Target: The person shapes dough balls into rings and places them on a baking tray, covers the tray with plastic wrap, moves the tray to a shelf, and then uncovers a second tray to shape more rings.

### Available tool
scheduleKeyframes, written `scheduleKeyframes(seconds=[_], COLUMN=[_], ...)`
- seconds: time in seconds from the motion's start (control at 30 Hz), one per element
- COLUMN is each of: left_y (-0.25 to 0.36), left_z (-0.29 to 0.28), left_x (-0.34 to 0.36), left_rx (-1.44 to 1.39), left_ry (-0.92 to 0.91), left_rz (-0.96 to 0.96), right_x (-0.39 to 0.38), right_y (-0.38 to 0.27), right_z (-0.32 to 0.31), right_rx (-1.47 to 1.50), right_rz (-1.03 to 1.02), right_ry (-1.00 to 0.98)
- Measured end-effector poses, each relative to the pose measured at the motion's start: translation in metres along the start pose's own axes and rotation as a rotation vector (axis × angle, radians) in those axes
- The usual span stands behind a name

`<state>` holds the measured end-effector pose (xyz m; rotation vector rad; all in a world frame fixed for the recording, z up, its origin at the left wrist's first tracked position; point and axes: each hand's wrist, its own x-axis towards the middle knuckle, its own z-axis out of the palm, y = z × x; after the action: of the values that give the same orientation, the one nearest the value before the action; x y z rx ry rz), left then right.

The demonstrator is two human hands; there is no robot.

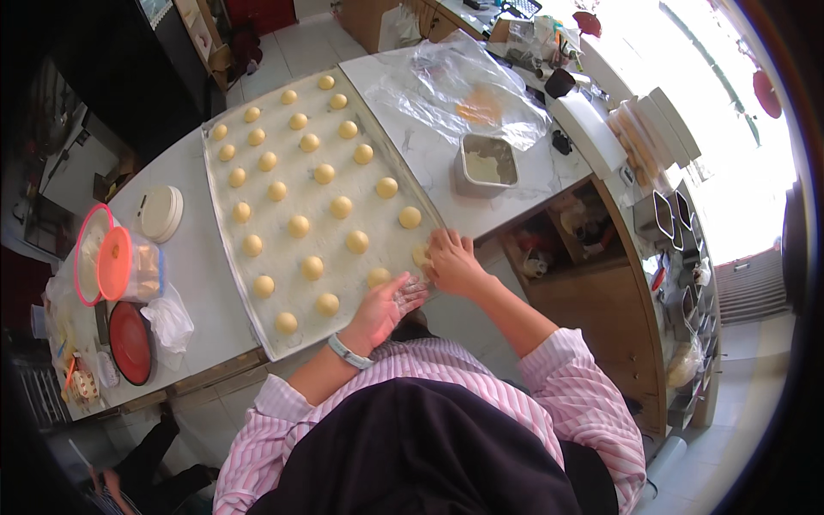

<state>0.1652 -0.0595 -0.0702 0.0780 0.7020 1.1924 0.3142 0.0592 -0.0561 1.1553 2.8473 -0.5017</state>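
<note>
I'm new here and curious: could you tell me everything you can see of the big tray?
The tray is large, shallow and rectangular, with a pale off-white surface and thin rim; its material is hard to tell. It lies flat on the grey-veined white table, long sides running away from the person. Yellow dough balls sit spaced apart in rough rows across it. Near its right corner, the right hand touches one ball; the left hand is at the near edge.

dough balls [342, 207] | pale yel, rnd | spaced in rows | on lrg rect tray [300, 196], lt-col, flat
</note>
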Motion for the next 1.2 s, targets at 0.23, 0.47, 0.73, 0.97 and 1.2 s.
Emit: scheduleKeyframes(seconds=[0.23,0.47,0.73,0.97,1.2], left_y=[-0.002,0.013,0.035,0.04,0.048], left_z=[0.017,0.032,0.05,0.05,0.046], left_x=[0.021,0.023,0.019,0.028,0.022], left_rx=[0.117,0.221,0.535,0.309,0.306], left_ry=[0.141,0.114,0.087,0.077,0.091], left_rz=[0.28,0.474,0.567,0.627,0.395], right_x=[-0.021,-0.028,-0.012,-0.009,-0.013], right_y=[-0.037,-0.054,-0.033,-0.029,-0.03], right_z=[-0.019,-0.037,-0.051,-0.054,-0.065], right_rx=[0.129,0.198,1.02,1.271,1.337], right_rz=[-0.127,-0.126,0.046,0.166,0.177], right_ry=[0.346,0.497,0.426,0.398,0.27])
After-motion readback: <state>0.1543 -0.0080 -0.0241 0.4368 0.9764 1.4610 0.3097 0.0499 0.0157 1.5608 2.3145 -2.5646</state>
